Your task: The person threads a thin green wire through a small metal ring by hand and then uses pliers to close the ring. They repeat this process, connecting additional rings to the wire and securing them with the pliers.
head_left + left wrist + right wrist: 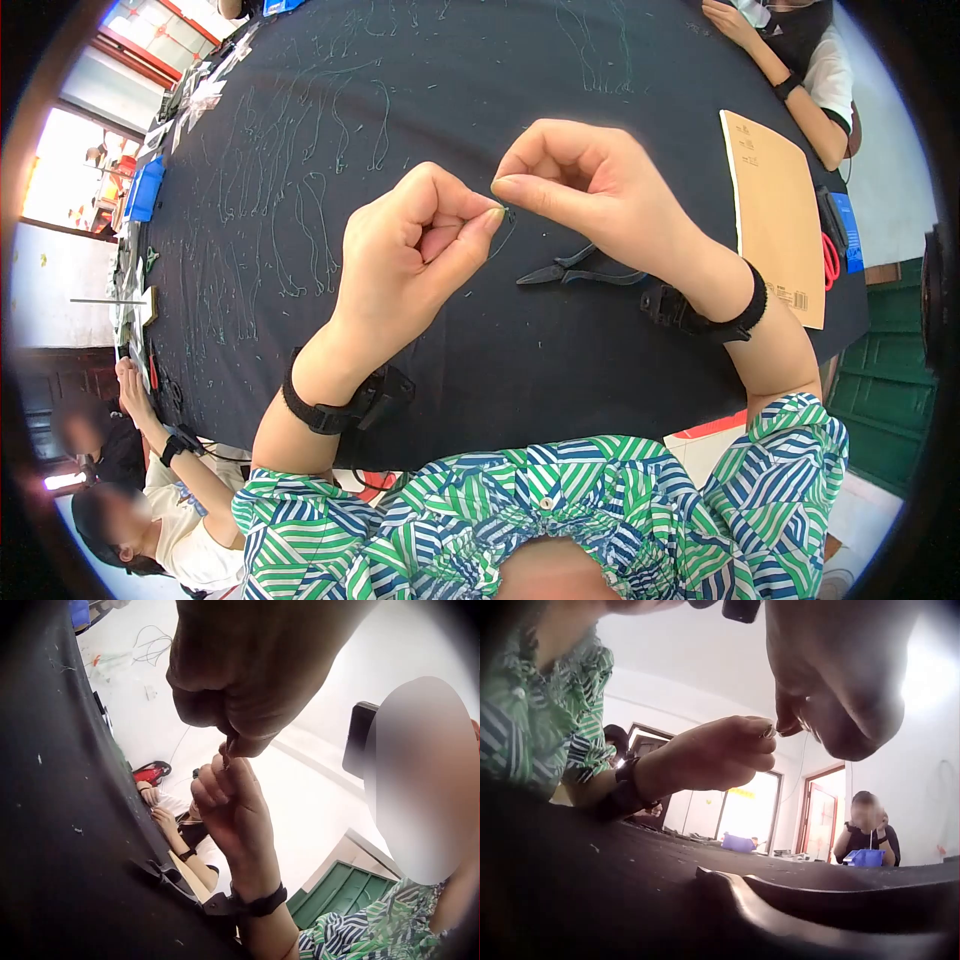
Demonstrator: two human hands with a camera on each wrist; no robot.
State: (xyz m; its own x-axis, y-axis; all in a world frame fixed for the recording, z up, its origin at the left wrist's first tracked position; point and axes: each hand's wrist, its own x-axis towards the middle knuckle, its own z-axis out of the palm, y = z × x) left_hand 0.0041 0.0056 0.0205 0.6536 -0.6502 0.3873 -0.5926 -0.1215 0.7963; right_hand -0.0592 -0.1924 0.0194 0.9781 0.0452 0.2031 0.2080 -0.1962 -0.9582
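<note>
Both hands are raised above the black table, their fingertips almost meeting. My left hand (pixel 415 245) pinches a thin green cord between thumb and forefinger, and a bit of the cord (pixel 506 238) hangs below the fingertips. In the right wrist view a small shiny loop (pixel 766 732) shows at the left fingertips. My right hand (pixel 610 190) has thumb and forefinger pressed together at the same spot, pinching the cord's fine end, which is mostly hidden by the fingers. Black-handled pliers (pixel 560 273) lie on the cloth below the right hand.
Several long thin cords (pixel 320 230) are spread over the black cloth (pixel 480 380) to the left, with small clippings around. A tan paper pad (pixel 775 220) lies at right, beside red-handled scissors (pixel 830 262). Other people sit at the table's far right and left. A blue bin (pixel 146 188) stands at the left edge.
</note>
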